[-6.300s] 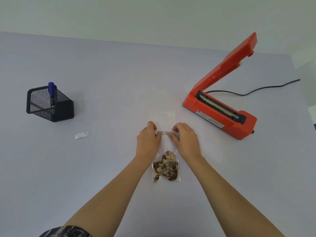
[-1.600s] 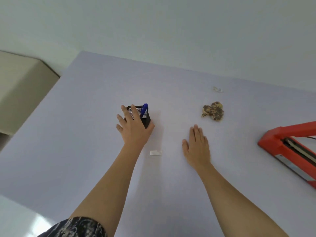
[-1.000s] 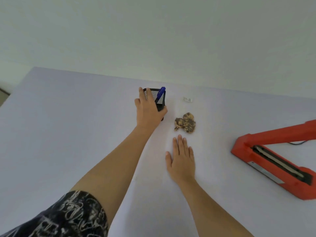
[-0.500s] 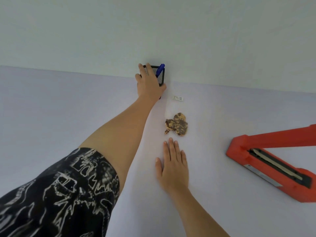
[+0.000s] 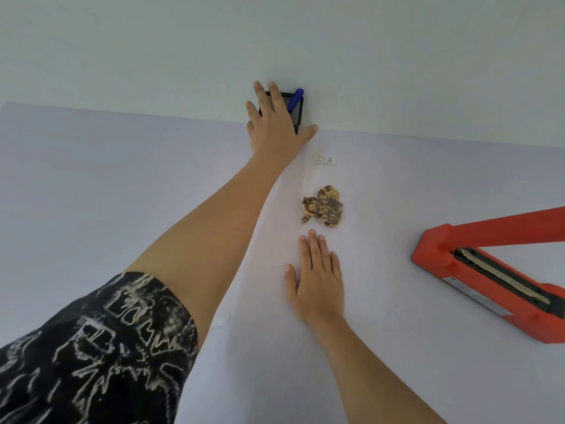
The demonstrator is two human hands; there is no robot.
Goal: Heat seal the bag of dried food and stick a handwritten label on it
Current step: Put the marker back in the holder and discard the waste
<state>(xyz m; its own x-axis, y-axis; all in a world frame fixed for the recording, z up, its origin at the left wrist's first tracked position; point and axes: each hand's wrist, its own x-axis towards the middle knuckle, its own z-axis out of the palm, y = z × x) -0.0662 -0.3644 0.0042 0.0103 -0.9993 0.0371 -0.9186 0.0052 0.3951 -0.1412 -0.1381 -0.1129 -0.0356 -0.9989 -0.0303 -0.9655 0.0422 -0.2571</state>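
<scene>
i see the bag (image 5: 322, 206) of dried food lying flat on the table (image 5: 91, 194), at 12 o'clock from the right hand (image 5: 318, 280), just past its fingertips and not touching them. this hand rests flat, fingers straight, holding nothing. the left hand (image 5: 279, 123) reaches far to 11 o'clock of the bag, straight fingers laid against the mesh pen holder (image 5: 298, 113) with the blue pen (image 5: 296, 99); it clasps nothing. the label (image 5: 325, 160) sits on the clear upper part. i judge the bag light, thin and slippery, the food brittle, so i would pinch the empty film near the label. the red sealer (image 5: 489, 270) stands open at 3 o'clock.
</scene>
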